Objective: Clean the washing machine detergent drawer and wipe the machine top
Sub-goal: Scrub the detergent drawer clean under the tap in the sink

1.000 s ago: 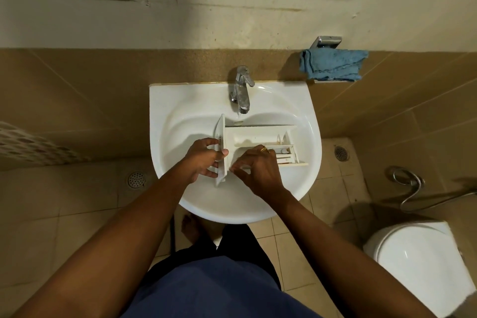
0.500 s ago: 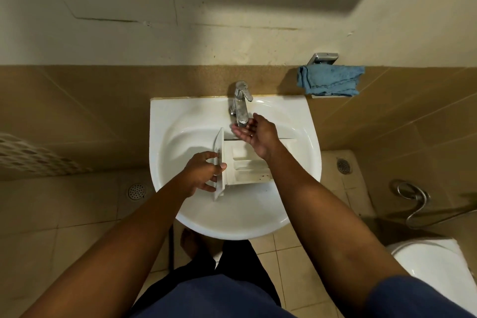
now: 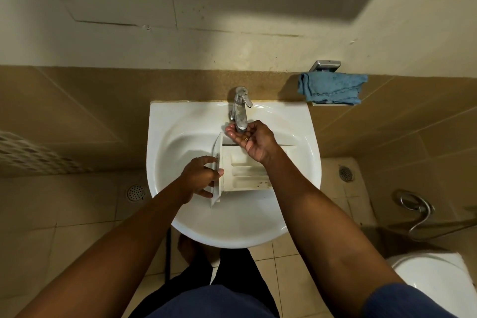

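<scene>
The white detergent drawer (image 3: 245, 174) lies across the bowl of the white sink (image 3: 180, 121), its front panel to the left and dark specks in its compartments. My left hand (image 3: 200, 178) grips that front panel. My right hand (image 3: 251, 141) is cupped palm-up under the spout of the chrome tap (image 3: 240, 107), fingers apart and holding nothing; its forearm hides the drawer's right end. A blue cloth (image 3: 331, 88) is draped on a small metal shelf right of the tap.
Tan wall tiles rise behind the sink. A white toilet (image 3: 436, 279) stands at the lower right, with a chrome spray hose (image 3: 415, 208) on the wall beside it. Floor drains (image 3: 135, 192) sit on either side of the sink. My bare foot shows under the basin.
My right hand left the drawer's compartments and rose to the tap spout, where it now sits cupped. My left hand kept its hold on the front panel. The view tilted down slightly.
</scene>
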Action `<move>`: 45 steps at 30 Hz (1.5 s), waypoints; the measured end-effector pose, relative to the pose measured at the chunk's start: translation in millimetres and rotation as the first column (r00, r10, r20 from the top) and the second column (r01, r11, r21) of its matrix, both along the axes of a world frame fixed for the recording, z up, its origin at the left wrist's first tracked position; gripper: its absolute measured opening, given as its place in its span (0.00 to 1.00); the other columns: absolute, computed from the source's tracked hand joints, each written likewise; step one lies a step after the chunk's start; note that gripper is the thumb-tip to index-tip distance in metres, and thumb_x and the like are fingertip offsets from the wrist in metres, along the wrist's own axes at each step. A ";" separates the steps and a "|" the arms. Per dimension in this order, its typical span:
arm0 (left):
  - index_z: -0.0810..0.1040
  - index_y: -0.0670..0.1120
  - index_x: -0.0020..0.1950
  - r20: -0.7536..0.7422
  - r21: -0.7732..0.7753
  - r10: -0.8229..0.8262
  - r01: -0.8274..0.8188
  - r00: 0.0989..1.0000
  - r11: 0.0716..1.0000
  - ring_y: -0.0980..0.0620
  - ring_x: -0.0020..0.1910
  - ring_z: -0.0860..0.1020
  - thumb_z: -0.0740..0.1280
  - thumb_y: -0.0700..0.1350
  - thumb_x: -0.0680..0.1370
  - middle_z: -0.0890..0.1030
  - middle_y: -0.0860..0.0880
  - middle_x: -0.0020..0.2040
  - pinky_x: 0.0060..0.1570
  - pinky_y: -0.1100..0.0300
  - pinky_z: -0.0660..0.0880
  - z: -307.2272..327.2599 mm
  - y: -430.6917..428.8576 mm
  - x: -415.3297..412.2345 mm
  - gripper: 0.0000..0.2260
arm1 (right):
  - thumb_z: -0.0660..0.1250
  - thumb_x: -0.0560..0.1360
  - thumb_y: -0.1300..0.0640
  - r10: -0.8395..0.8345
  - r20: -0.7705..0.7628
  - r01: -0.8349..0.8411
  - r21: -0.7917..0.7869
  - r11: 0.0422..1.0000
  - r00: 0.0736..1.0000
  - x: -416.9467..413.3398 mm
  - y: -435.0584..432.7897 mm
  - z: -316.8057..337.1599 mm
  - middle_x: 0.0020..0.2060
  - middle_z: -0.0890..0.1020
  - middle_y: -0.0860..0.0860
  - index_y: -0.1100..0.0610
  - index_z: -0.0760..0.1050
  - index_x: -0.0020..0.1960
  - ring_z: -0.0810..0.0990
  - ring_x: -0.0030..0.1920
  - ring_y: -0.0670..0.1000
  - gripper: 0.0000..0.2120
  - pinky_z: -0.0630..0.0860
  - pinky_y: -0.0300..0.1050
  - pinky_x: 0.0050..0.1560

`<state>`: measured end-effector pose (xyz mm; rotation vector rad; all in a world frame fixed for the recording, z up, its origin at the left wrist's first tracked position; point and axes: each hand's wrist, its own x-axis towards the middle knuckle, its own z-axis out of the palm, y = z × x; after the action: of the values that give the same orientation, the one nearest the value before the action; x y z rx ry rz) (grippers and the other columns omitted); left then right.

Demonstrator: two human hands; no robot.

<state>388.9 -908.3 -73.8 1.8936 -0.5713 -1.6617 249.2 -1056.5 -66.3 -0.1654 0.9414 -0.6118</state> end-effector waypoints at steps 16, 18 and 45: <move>0.75 0.49 0.73 -0.016 -0.020 0.021 -0.021 1.000 1.000 0.40 0.53 0.84 0.75 0.42 0.78 0.84 0.40 0.55 0.39 0.46 0.85 -0.6 1.3 0.9 0.24 | 0.57 0.83 0.65 0.207 -0.478 -0.352 -0.237 0.906 0.854 -20.7 30.3 -13.4 0.49 0.83 0.67 0.77 0.76 0.59 0.84 0.48 0.62 0.16 0.81 0.51 0.54; 0.75 0.49 0.73 -0.014 -0.023 0.017 -0.018 1.000 1.000 0.40 0.53 0.84 0.75 0.42 0.78 0.83 0.40 0.55 0.37 0.48 0.84 -0.9 0.9 1.4 0.24 | 0.64 0.79 0.68 0.077 -0.637 -0.375 -0.348 0.859 0.767 -19.4 24.6 -17.6 0.42 0.82 0.67 0.75 0.79 0.53 0.81 0.40 0.57 0.10 0.81 0.51 0.46; 0.73 0.48 0.75 0.002 0.012 0.002 -0.002 1.000 1.000 0.41 0.50 0.84 0.75 0.42 0.77 0.83 0.42 0.55 0.38 0.46 0.85 0.0 -3.3 -0.1 0.27 | 0.72 0.76 0.52 -0.538 -0.804 -0.966 -0.180 -0.187 0.254 -3.6 30.4 -32.9 0.40 0.84 0.53 0.57 0.75 0.54 0.84 0.40 0.59 0.12 0.70 0.45 0.39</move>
<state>388.8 -911.5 -73.8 1.9040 -0.5610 -1.6657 245.6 -1026.1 -99.2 -2.7110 1.1164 -0.3615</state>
